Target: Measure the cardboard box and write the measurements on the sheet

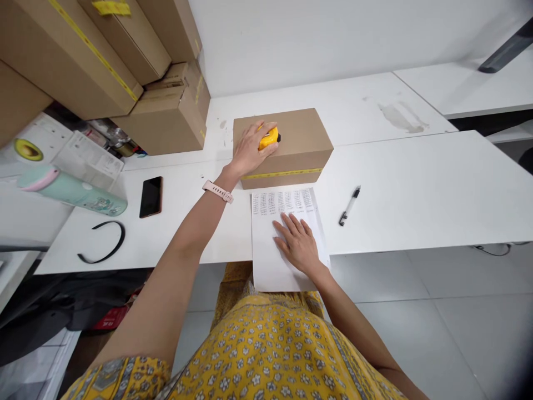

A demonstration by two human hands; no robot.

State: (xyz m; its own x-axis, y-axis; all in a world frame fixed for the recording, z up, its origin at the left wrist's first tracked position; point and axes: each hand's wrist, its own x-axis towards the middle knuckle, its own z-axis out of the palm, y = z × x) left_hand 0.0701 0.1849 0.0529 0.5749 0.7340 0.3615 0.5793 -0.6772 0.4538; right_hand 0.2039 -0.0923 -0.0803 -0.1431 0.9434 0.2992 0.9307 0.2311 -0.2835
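My left hand (252,149) is closed around a yellow tape measure (268,139) on top of a brown cardboard box (297,133). A strip of yellow tape runs along the box's near side. Nearer to me, my right hand (297,243) lies with fingers spread on a white sheet of paper (270,261). Rows of handwriting fill the sheet's upper part, and its lower end reaches past the table edge. To the right of the paper lies a capped pen (350,205) with a clear barrel.
On the left of the white table (416,189) are a phone (150,197), a black headband (120,239) and a mint-green bottle (79,191) on its side. Stacked cardboard boxes (162,119) stand at the back left. A dark cylindrical object (506,47) is at the far right.
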